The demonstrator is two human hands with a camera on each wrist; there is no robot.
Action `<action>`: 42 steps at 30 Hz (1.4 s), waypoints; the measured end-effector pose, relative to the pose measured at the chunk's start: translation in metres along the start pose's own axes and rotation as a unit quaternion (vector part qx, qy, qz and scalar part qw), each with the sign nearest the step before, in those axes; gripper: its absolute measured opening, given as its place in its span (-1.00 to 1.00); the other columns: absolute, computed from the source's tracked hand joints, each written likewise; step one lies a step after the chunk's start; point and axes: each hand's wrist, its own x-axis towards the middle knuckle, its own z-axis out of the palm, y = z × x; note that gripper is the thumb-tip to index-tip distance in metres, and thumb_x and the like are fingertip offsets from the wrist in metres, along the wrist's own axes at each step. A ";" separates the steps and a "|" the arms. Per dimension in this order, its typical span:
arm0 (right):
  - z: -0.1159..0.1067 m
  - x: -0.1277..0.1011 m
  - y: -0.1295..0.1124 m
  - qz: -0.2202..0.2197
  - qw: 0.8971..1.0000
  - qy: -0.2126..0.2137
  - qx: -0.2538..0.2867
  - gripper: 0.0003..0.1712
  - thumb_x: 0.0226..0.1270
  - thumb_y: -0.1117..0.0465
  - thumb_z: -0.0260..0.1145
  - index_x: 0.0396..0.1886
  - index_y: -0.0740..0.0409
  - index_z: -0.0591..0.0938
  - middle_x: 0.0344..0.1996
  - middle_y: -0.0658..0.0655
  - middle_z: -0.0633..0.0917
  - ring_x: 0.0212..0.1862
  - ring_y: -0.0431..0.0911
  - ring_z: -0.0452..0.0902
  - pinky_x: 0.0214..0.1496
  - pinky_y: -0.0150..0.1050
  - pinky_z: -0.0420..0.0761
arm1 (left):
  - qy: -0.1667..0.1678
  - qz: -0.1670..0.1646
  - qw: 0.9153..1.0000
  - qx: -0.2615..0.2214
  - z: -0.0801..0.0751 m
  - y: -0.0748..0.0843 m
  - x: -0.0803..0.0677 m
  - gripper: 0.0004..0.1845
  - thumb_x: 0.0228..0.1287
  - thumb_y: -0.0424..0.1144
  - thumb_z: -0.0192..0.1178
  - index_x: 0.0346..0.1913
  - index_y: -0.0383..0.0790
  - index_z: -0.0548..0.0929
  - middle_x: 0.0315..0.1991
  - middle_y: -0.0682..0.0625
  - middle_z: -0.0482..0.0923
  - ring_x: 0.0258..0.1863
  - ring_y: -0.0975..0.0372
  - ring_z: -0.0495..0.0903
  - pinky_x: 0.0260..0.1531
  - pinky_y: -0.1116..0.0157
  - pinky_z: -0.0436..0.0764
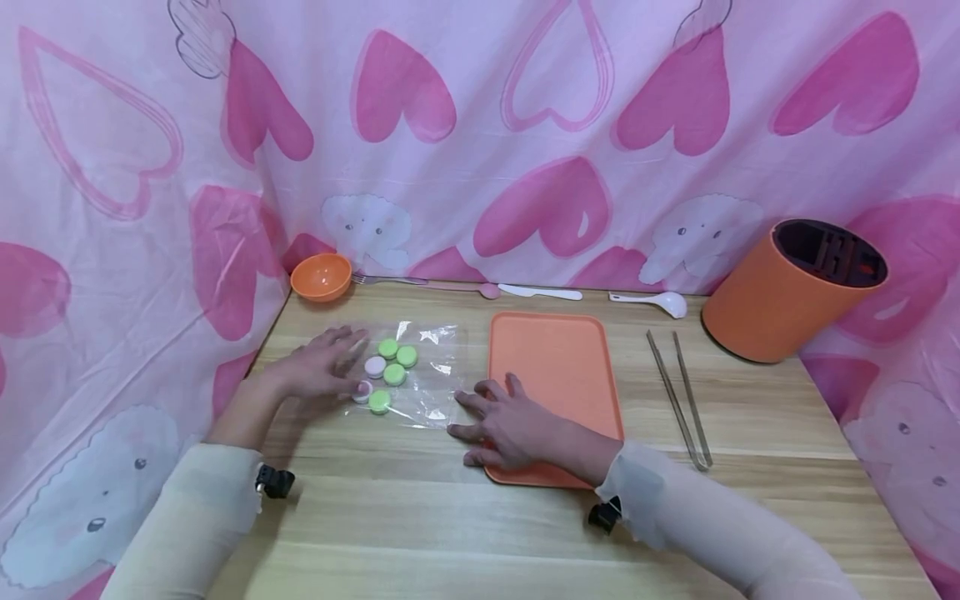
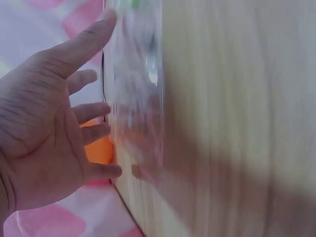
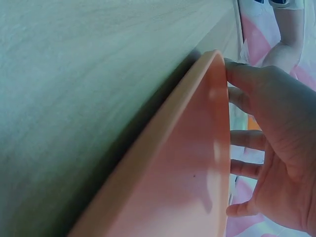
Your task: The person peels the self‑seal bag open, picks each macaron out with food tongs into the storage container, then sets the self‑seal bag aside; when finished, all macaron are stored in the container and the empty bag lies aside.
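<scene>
So far the orange tray lies bare; all six round sweets sit on the clear plastic bag just left of it. Right hand rests flat, released, across the tray's near-left rim; left hand, fingers spread, grasps nothing beside the sweets. Open wood lies nearer.
</scene>
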 end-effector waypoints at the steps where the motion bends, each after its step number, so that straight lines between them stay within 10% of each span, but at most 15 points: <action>1: 0.000 0.000 0.000 0.001 1.000 0.001 0.004 -0.36 0.68 -0.40 0.12 0.64 -0.48 0.50 0.76 0.17 0.32 0.65 0.24 0.27 0.49 0.65 0.33 | -0.008 0.000 1.000 -0.003 -0.003 -0.005 -0.001 0.17 0.37 0.22 0.48 0.82 -0.10 0.06 0.82 -0.39 -0.14 0.78 -0.43 -0.20 0.60 -0.58 0.01; 12: 0.006 -0.002 0.002 0.016 0.999 0.004 0.028 -0.37 0.67 -0.41 0.14 0.63 -0.55 0.48 0.78 0.14 0.28 0.66 0.21 0.26 0.53 0.69 0.25 | -0.078 -0.003 0.996 -0.042 -0.007 -0.024 -0.003 0.25 0.17 0.01 0.66 0.82 0.01 0.11 0.87 -0.22 -0.34 0.80 -0.36 -0.42 0.58 -0.64 -0.24; 26: 0.006 0.023 0.025 0.068 0.992 0.094 0.051 -0.38 0.75 -0.29 0.10 0.58 -0.16 0.55 0.51 -0.02 0.63 0.61 0.11 0.38 0.60 0.68 0.17 | -0.074 -0.019 0.997 -0.002 0.000 -0.020 -0.001 0.31 0.13 -0.01 0.66 0.83 0.00 0.04 0.86 -0.26 -0.38 0.80 -0.36 -0.45 0.52 -0.69 -0.30; 42: 0.003 0.051 0.044 0.162 0.980 0.114 0.018 -0.43 0.62 -0.43 0.22 0.23 -0.16 0.73 0.28 -0.08 0.72 0.40 0.04 0.48 0.55 0.75 0.14 | -0.077 -0.026 0.997 0.006 -0.001 -0.019 0.001 0.32 0.15 0.02 0.65 0.84 0.03 0.00 0.86 -0.24 -0.42 0.79 -0.36 -0.45 0.53 -0.68 -0.28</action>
